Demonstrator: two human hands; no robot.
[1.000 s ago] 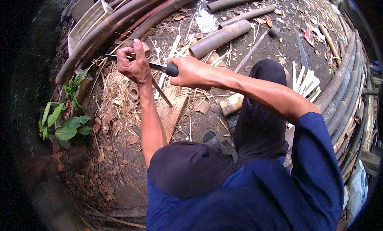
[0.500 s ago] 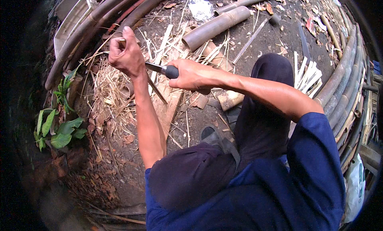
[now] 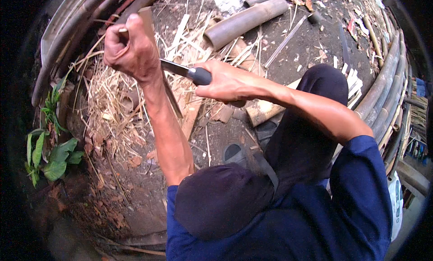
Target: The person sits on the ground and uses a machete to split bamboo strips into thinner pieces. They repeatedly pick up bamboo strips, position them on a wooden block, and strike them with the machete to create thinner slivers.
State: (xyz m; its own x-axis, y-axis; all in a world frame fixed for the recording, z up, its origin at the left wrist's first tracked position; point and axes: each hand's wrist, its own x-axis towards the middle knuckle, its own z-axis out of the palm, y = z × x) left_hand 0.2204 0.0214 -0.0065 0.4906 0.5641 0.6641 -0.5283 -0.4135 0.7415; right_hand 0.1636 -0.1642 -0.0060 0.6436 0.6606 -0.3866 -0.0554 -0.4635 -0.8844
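My left hand [image 3: 131, 46] is closed in a fist around a thin bamboo strip [image 3: 170, 95] that runs down from the fist toward the ground. My right hand [image 3: 228, 83] grips the dark handle of a knife [image 3: 189, 72]. Its blade points left and lies against the strip just beside my left wrist. Both arms reach out over dirt ground littered with shavings. My knees in dark trousers are bent below the hands.
A short bamboo tube [image 3: 246, 21] lies on the ground ahead. Long bamboo poles [image 3: 383, 85] curve along the right and upper left. Pale split strips [image 3: 354, 80] lie by my right knee. A wood block [image 3: 266, 111], dry straw [image 3: 106, 103] and green leaves [image 3: 52, 157] surround me.
My left fist has risen and moved away from me along the strip. The knife hand stays by the strip. The view has tilted so the ground objects shifted upward.
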